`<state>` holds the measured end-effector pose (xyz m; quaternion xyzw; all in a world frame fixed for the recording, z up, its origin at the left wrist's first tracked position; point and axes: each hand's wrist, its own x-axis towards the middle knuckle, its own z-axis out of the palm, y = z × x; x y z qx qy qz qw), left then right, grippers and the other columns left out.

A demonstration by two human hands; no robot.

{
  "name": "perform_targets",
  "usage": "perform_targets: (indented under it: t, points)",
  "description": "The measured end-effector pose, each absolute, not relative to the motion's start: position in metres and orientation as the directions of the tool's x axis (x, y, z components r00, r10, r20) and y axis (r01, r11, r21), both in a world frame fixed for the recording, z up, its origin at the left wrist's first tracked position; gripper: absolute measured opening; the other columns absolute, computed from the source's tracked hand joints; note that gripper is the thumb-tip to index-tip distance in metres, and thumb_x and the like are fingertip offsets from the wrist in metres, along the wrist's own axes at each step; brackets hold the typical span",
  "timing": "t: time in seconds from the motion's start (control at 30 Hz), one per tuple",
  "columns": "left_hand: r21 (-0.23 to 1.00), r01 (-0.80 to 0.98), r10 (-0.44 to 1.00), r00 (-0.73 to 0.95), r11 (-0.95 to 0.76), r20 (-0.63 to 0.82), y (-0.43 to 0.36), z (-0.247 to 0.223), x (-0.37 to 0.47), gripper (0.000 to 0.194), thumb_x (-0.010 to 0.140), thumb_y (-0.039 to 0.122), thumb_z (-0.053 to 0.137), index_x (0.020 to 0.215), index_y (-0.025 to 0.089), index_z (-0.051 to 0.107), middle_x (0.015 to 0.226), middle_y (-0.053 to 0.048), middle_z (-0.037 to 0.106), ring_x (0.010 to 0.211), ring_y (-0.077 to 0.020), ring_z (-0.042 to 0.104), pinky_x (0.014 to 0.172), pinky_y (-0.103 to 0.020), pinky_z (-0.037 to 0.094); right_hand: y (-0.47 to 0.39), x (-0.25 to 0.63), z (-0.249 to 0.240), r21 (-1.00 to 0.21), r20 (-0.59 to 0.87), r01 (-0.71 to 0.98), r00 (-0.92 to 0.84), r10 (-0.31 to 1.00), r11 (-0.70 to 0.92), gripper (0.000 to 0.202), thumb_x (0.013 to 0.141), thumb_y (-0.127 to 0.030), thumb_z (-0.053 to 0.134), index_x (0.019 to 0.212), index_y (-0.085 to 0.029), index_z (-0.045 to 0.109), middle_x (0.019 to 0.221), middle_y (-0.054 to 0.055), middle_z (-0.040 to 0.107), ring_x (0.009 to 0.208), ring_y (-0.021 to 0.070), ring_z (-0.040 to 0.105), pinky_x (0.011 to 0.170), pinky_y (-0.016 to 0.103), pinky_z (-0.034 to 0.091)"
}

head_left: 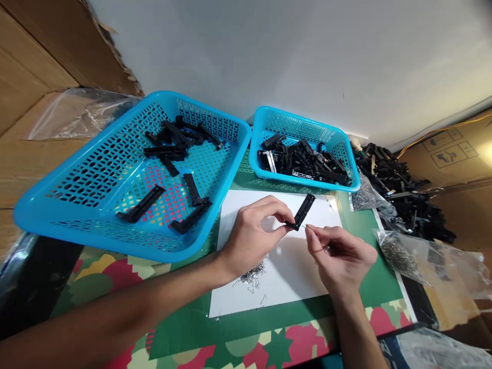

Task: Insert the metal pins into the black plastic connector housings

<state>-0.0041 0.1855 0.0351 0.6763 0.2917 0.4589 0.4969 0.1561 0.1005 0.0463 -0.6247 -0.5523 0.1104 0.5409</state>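
My left hand (255, 236) pinches the lower end of a black plastic part (303, 211), which tilts up to the right above a white sheet (282, 277). Close to that end, on the right, my right hand (338, 251) is closed with thumb and forefinger on a small thin metal piece (304, 226). Whether the metal piece touches the black part cannot be made out. A pile of small bent metal pieces (252, 274) lies on the sheet, partly behind my left wrist.
A large blue basket (96, 238) with several black parts stands at the left. A smaller blue basket (303, 182), fuller, stands behind the sheet. At the right are a heap of black parts (411, 200) and a bag of metal pieces (400, 253).
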Motion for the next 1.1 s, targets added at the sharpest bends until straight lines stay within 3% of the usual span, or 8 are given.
perform_targets:
  t: [0.3,0.53,0.67,0.8,0.9,1.1]
  points:
    - [0.922,-0.077,0.824,0.426,-0.379,0.374,0.186,0.031,-0.004,0.026,0.080,-0.008,0.069,0.083,0.017,0.072,0.087,-0.001,0.070,0.083,-0.0143,0.067,0.076,-0.026,0.052,0.097,0.163,0.043,-0.617,0.521,0.740,0.130,0.843,0.267,0.009,0.087,-0.013,0.077,0.086,-0.021,0.081,0.053,-0.007,0.051,0.045,0.0071,0.039,0.043,0.020,0.038]
    - [0.921,-0.060,0.820,0.435,-0.386,0.372,0.185,0.033,-0.005,0.026,0.081,-0.007,0.067,0.081,0.018,0.071,0.087,-0.001,0.071,0.084,-0.0149,0.068,0.076,-0.027,0.052,0.097,0.165,0.048,-0.652,0.475,0.707,0.100,0.874,0.273,0.011,0.089,-0.015,0.075,0.088,-0.022,0.083,0.052,-0.007,0.052,0.044,0.0071,0.040,0.042,0.020,0.037]
    - [0.916,-0.066,0.805,0.455,-0.396,0.381,0.185,0.032,-0.006,0.024,0.083,-0.006,0.068,0.081,0.018,0.073,0.089,-0.002,0.073,0.084,-0.0154,0.070,0.077,-0.027,0.054,0.096,0.170,0.052,-0.705,0.379,0.666,0.066,0.923,0.241,0.010,0.091,-0.017,0.075,0.091,-0.022,0.084,0.055,-0.005,0.060,0.044,0.0073,0.043,0.042,0.021,0.037]
    - [0.911,-0.075,0.784,0.483,-0.406,0.389,0.183,0.032,-0.007,0.022,0.085,-0.002,0.069,0.081,0.019,0.074,0.089,-0.003,0.074,0.084,-0.0162,0.071,0.077,-0.028,0.055,0.096,0.178,0.057,-0.779,0.271,0.597,0.045,0.962,0.192,0.008,0.091,-0.018,0.076,0.090,-0.022,0.083,0.069,0.000,0.076,0.050,0.0099,0.058,0.046,0.022,0.043]
    - [0.919,-0.075,0.788,0.490,-0.388,0.373,0.183,0.033,-0.007,0.023,0.083,-0.004,0.070,0.081,0.018,0.075,0.088,-0.003,0.076,0.083,-0.0158,0.072,0.076,-0.027,0.055,0.097,0.182,0.058,-0.772,0.283,0.596,0.014,0.959,0.219,0.009,0.092,-0.016,0.076,0.092,-0.022,0.083,0.073,0.000,0.077,0.056,0.0110,0.064,0.051,0.023,0.047]
    - [0.960,-0.069,0.837,0.476,-0.270,0.270,0.185,0.035,-0.003,0.023,0.078,-0.005,0.072,0.080,0.017,0.076,0.084,-0.001,0.077,0.079,-0.0146,0.072,0.074,-0.025,0.054,0.096,0.188,0.057,-0.642,0.377,0.715,-0.019,0.926,0.276,0.012,0.094,-0.018,0.076,0.104,-0.023,0.082,0.062,-0.004,0.061,0.047,0.0086,0.043,0.045,0.024,0.034]
